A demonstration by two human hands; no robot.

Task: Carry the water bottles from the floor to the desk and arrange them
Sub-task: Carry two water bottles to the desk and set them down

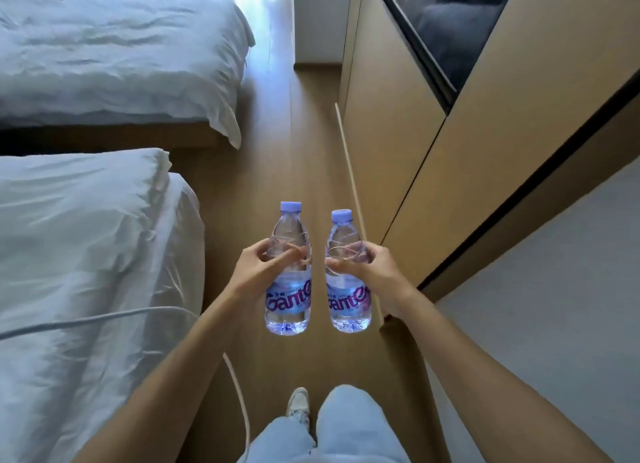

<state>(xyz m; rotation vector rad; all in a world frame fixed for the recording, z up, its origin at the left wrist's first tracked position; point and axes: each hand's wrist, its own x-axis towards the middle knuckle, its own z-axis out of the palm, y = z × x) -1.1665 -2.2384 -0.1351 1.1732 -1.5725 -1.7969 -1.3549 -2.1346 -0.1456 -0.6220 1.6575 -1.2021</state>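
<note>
Two clear plastic water bottles with pale blue caps and blue-and-pink labels are held upright in the air above the wooden floor. My left hand [254, 270] grips the left bottle [288, 301] around its upper body. My right hand [372, 266] grips the right bottle [348, 303] the same way. The bottles are a small gap apart and do not touch. No desk top is plainly in view.
Two beds with white bedding, the near bed [86, 254] and the far bed [114, 53], fill the left side. Tall tan cabinet panels [391, 116] and a grey wall [554, 289] line the right. A narrow wooden floor aisle [277, 143] runs ahead. A white cable [239, 393] hangs near my legs.
</note>
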